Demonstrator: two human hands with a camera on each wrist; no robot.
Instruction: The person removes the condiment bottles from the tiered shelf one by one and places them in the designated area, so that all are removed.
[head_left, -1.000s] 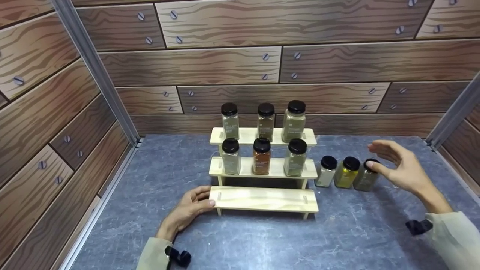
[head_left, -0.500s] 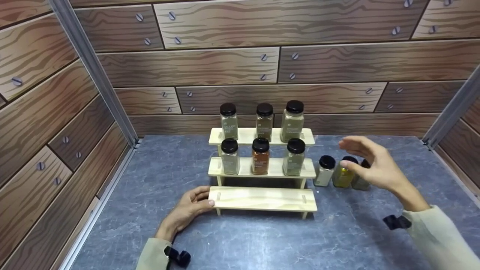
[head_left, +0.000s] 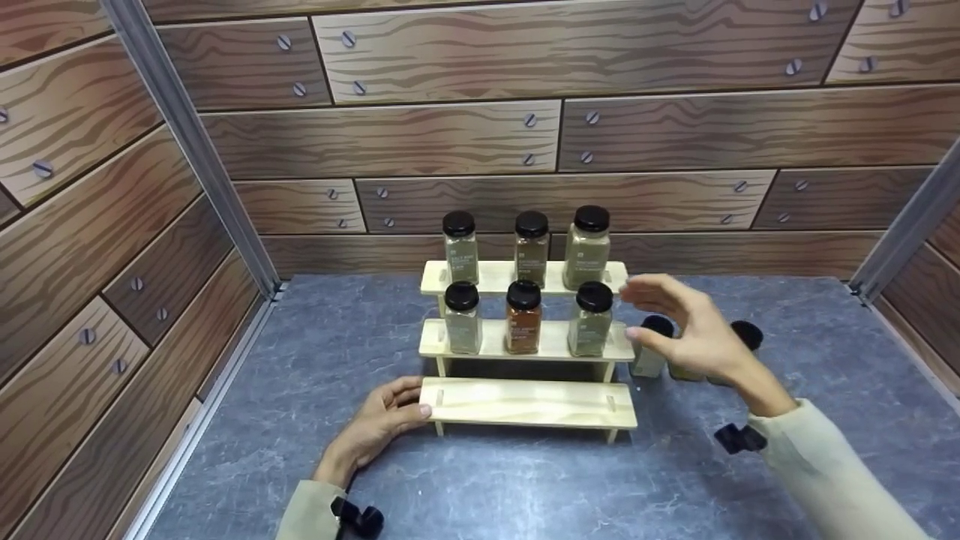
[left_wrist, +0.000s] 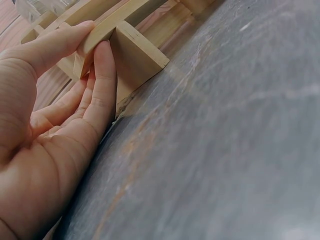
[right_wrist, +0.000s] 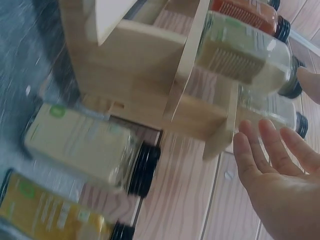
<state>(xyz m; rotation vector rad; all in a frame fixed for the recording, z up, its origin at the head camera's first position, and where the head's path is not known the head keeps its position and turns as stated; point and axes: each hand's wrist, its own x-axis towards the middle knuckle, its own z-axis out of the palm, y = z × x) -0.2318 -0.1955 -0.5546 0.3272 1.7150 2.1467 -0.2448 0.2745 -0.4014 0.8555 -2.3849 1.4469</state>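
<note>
- Left: On my feed, the left hand [head_left: 379, 418] pinches the left end of the bottom shelf [head_left: 525, 403], thumb and fingers closed on the board.
- Center: The 3-tier wooden rack [head_left: 491, 341] stands upright on the gray tabletop [head_left: 480, 495]. I count 3 black-lidded jars [head_left: 531, 259] on its top shelf, and 3 more on its middle shelf: a pale jar [head_left: 463, 334], a red-brown jar [head_left: 523, 332] and a greenish jar [head_left: 589, 334].
- Right of the rack: I see a whitish jar [head_left: 647, 361] and a yellow jar [right_wrist: 50, 207] on the tabletop beside a 3rd jar, its black lid [head_left: 748, 333] visible and its body mostly hidden.
- Right: The right hand [head_left: 701, 337] is spread wide, fingers loosely bent, thumb well apart, gripping nothing; its fingertips hang near the right ends of the upper 2 shelves.
</note>
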